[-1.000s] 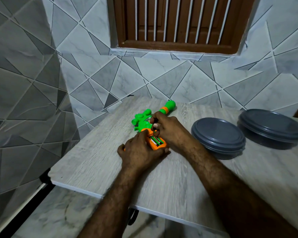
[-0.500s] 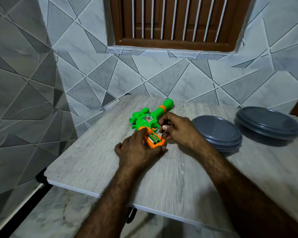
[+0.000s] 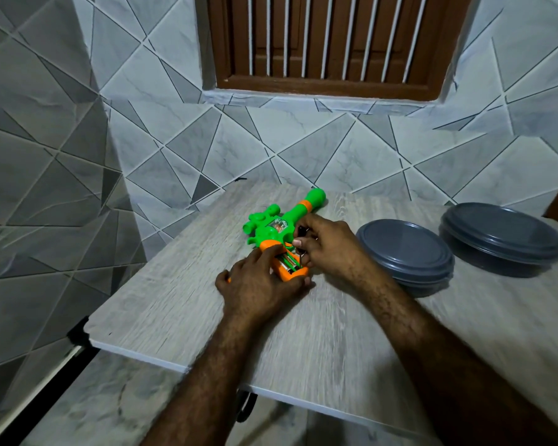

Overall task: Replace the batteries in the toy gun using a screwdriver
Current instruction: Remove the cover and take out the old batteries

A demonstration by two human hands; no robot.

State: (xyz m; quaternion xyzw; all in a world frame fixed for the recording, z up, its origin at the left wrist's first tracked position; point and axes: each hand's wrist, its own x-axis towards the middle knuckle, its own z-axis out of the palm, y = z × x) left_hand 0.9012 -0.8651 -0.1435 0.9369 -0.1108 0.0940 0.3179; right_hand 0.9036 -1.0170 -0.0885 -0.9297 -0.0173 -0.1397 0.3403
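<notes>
A green and orange toy gun (image 3: 279,225) lies flat on the wooden table (image 3: 181,284), barrel pointing to the far wall. Its orange grip is open and batteries (image 3: 287,263) show inside the compartment. My left hand (image 3: 258,284) presses down on the grip from the near side and covers part of it. My right hand (image 3: 326,249) holds a small screwdriver (image 3: 300,249) upright, black handle on top, its thin shaft pointing down into the open compartment.
Two dark grey lidded bowls (image 3: 406,252) (image 3: 500,236) stand on the table to the right of my right hand. Tiled walls close the left and far sides. The table's front edge (image 3: 207,375) runs below my forearms.
My right hand drew back slightly from the grip and turned the screwdriver upright over the battery compartment. My left hand stayed on the grip. The view tilted a little.
</notes>
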